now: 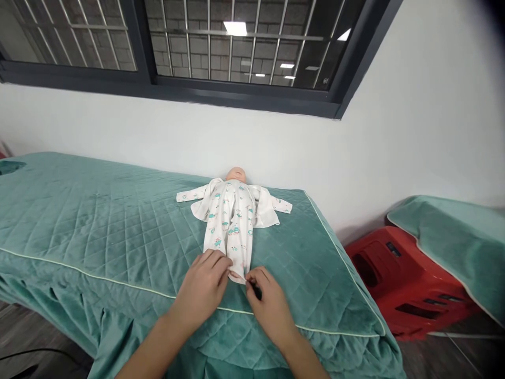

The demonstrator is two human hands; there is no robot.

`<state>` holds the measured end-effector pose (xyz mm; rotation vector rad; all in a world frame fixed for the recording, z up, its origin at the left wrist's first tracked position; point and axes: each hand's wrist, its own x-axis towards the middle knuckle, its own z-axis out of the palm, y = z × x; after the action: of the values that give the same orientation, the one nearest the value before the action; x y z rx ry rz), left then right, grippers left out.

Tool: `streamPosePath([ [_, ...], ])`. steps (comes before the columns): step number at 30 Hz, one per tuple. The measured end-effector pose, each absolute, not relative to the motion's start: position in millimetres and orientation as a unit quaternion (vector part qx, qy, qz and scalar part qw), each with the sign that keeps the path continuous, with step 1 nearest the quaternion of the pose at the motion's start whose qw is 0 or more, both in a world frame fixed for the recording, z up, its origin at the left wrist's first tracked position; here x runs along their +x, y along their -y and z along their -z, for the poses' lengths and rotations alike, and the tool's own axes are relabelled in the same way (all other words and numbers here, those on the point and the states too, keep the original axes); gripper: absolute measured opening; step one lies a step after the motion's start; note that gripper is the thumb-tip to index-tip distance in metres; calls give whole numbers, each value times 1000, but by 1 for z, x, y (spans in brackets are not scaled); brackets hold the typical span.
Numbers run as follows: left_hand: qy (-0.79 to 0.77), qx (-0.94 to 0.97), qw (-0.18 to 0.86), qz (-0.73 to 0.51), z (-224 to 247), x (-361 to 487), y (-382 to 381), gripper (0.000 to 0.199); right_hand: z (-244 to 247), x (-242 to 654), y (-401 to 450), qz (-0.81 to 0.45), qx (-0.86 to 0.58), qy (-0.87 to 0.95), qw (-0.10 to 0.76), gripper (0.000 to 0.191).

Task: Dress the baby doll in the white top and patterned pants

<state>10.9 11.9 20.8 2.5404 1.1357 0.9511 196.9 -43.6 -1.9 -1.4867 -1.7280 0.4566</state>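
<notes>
A doll (236, 175) lies on its back on the green quilted bed cover (118, 226), its head toward the wall. Patterned white pants (232, 221) cover its front and legs, and an open white shirt (267, 210) spreads out at both sides with its sleeves outstretched. My left hand (207, 279) pinches the hem of the pants at the leg ends. At the right corner of the same hem, my right hand (268, 300) grips the cloth between thumb and fingers. A bit of the doll's foot seems to show inside the leg opening.
Behind the bed is a white wall (292, 147) with a dark-framed barred window (244, 100). A red plastic stool (410, 284) stands right of the bed, partly under another green cover (453, 237). A black cable (39, 349) lies on the floor at lower left.
</notes>
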Motion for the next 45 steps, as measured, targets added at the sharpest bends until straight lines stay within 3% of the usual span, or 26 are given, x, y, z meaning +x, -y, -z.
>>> streamPosePath([
  [5,-442,778,122,-429,12,-20,-63,21,0,217,28,-192,-566,694,402,28],
  [12,-474,826,57,-300,39,-39,-142,43,5,241,-57,-4,-596,740,312,46],
  [19,-373,908,2,-190,28,-24,-169,47,7,236,-105,34,-604,755,254,31],
  [34,-376,902,117,-177,21,10,-211,44,9,241,-111,34,-631,748,203,23],
  [45,-376,904,79,-188,22,10,-213,39,13,250,-97,-1,-573,767,290,29],
])
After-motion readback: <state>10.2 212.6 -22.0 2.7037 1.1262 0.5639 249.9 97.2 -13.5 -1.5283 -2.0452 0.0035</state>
